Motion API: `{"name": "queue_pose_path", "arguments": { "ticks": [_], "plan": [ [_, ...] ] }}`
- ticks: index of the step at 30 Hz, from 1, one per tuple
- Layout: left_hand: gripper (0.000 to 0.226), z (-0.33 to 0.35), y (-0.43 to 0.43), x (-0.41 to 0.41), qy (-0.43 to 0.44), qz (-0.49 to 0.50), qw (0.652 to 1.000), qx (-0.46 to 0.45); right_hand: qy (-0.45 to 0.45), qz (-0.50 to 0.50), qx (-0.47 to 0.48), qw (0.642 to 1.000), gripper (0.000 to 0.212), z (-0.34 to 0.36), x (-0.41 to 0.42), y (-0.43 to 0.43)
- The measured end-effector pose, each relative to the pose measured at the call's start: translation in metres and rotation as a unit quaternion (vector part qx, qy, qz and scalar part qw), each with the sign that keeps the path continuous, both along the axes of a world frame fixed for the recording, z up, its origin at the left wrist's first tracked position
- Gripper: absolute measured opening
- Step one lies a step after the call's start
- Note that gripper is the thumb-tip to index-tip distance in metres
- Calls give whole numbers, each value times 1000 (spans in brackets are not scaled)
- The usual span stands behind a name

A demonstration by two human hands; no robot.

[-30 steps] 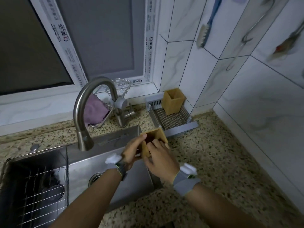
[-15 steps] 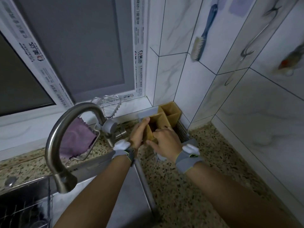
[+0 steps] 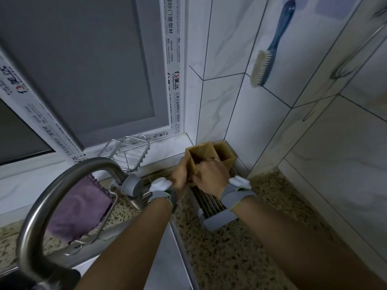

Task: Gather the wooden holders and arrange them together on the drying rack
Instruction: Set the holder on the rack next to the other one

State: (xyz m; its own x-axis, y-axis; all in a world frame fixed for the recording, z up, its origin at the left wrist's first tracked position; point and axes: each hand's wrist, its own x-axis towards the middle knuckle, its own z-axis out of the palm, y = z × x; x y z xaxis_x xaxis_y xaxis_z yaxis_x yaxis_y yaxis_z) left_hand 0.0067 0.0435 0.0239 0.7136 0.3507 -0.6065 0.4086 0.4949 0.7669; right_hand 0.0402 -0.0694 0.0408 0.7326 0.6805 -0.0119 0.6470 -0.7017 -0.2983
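Two square wooden holders stand side by side at the far end of the grey drying rack (image 3: 219, 218), tucked into the tiled corner. The left wooden holder (image 3: 195, 156) is gripped from both sides: my left hand (image 3: 180, 174) presses its left wall and my right hand (image 3: 211, 174) wraps its front right edge. The right wooden holder (image 3: 225, 154) touches it and stands against the wall, free of my hands. The holders' bases and the rack's far part are hidden behind my hands.
A curved steel faucet (image 3: 62, 195) rises at the left over the sink (image 3: 167, 264). A wire basket (image 3: 127, 152) and a purple cloth (image 3: 77, 214) hang behind it. A blue brush (image 3: 266, 59) hangs on the tiled wall. Speckled countertop (image 3: 251, 248) lies right of the rack.
Both hands carried the wooden holder from over the sink edge back onto the rack, bringing it against the other holder in the corner. The camera has moved closer and tilted up.
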Motion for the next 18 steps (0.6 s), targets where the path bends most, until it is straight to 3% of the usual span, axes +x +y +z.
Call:
{"name": "queue_pose_path", "arguments": {
  "ticks": [6,11,15,18],
  "plan": [
    [47,-25,11,10,19,-52,993,106,10,4,-47,999,21,-20,12,11],
    [43,-62,26,25,57,-55,971,225,21,18,-77,997,24,-37,20,17],
    [43,-53,25,22,46,-61,940,333,19,21,-79,997,28,-48,24,18],
    [42,-56,29,20,32,-77,932,353,0,27,-68,997,31,-55,27,17]
  ]
}}
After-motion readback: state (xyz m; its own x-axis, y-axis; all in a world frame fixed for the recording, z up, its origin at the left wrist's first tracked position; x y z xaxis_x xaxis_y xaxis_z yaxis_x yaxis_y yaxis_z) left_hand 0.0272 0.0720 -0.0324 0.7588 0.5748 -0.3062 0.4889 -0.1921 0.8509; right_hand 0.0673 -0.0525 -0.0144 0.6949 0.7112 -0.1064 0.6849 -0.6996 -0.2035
